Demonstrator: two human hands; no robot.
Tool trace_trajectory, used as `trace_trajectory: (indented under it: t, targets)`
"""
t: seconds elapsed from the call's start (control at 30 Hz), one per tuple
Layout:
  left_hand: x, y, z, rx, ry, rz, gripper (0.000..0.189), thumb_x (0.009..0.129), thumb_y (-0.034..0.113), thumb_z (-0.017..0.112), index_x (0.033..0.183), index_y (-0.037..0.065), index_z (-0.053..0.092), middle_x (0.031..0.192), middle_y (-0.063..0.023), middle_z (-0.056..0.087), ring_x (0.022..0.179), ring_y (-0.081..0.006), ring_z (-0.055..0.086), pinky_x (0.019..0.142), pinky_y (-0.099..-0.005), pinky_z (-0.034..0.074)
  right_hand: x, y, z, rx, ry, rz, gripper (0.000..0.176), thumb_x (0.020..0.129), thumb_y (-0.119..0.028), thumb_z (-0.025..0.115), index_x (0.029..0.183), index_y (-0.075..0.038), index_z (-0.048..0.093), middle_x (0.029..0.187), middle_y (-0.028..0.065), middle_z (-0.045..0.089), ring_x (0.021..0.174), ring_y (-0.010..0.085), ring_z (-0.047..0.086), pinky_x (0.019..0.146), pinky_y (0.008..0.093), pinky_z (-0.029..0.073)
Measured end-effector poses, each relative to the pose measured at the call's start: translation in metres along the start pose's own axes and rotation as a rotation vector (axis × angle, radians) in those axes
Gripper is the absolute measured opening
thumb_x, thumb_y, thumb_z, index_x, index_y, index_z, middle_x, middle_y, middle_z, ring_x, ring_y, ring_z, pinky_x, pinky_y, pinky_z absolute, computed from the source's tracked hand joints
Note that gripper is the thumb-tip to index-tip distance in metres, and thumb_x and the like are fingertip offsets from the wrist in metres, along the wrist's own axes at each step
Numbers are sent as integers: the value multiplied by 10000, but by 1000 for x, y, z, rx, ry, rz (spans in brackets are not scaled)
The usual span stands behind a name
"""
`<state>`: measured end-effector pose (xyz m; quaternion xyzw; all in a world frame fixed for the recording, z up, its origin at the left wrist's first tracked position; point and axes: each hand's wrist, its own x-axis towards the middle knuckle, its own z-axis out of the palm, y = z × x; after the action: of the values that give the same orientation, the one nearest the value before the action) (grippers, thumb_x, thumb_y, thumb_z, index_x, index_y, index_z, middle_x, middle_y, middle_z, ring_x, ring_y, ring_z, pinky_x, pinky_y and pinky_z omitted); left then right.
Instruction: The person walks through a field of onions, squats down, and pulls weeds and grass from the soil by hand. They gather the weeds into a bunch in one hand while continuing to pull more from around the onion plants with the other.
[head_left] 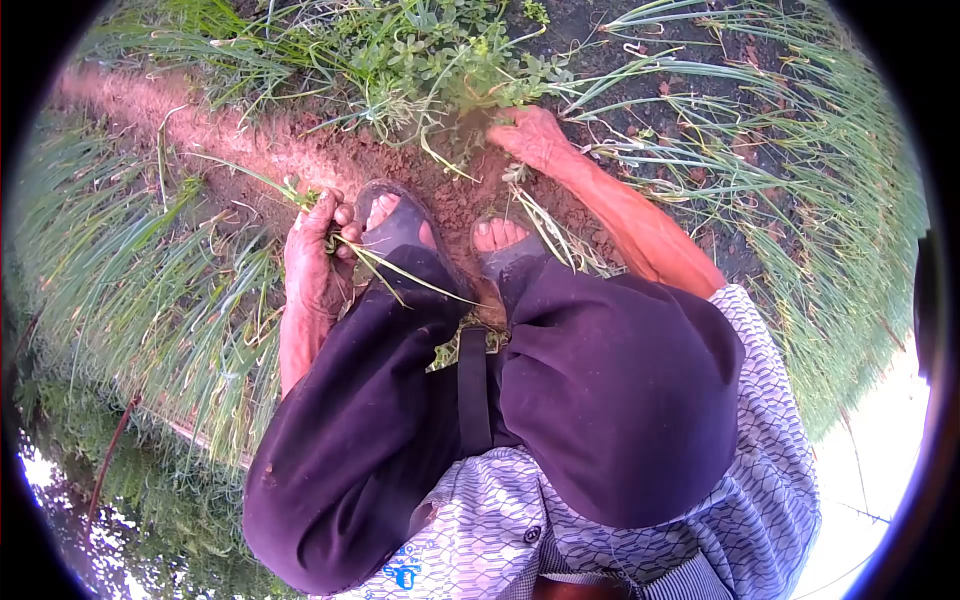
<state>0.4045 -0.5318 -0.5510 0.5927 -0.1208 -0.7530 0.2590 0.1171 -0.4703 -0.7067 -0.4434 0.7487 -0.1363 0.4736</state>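
My left hand point(318, 240) is closed around a small bunch of pulled weeds point(375, 262), whose long blades stick out on both sides of the fist. It is beside my left foot, above the soil. Farther forward, my right hand point(528, 137) reaches down to the base of a leafy green weed clump point(470, 80). Its fingers are curled in at the stems, and the tips are partly hidden by blur and leaves. A few pale, limp stalks point(545, 225) lie near my right foot, below the right forearm.
Rows of thin green onion-like plants point(700, 160) grow on the right, with more such plants point(120, 290) on the left. Bare reddish soil point(230, 140) runs between them. My sandalled feet point(400, 225) rest on this strip, close to my bent knees.
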Motion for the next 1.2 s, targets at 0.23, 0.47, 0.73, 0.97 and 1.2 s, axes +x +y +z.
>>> trace_trajectory:
  t: [0.23,0.47,0.73,0.97,1.2]
  targets:
    - [3,-3,-3,17,-20,-29,174,947,229,568,964,68,505,754,5,501,602,-75,484,431,-158,338,-24,4,-4,-196,207,-329,439,659,-149,713,1085,-101,619,1083,137,594,941,328,598,768,389,499]
    - [0,0,3,34,-4,-24,179,949,233,566,976,67,505,759,1,500,598,-76,478,440,-162,339,0,-16,14,-336,157,-569,425,660,-29,655,1077,-101,609,1055,145,612,928,337,618,755,392,526]
    - [-1,-1,6,26,2,-29,168,955,230,554,953,72,495,766,0,495,595,-76,463,445,-163,333,2,4,7,-100,-59,-574,366,734,-68,610,1099,-68,610,922,150,644,801,317,632,731,341,513]
    - [-1,-2,4,19,26,-50,168,953,225,557,966,69,497,765,-1,496,592,-78,463,447,-165,331,-3,-15,15,67,523,-381,332,789,-180,649,1108,-92,618,912,167,659,793,353,634,711,380,523]
    - [-2,0,6,12,8,-31,171,948,226,563,976,69,502,760,1,497,587,-79,459,443,-168,331,22,-20,17,-204,364,-430,226,754,-156,669,957,-81,602,759,180,615,721,368,617,629,415,507]
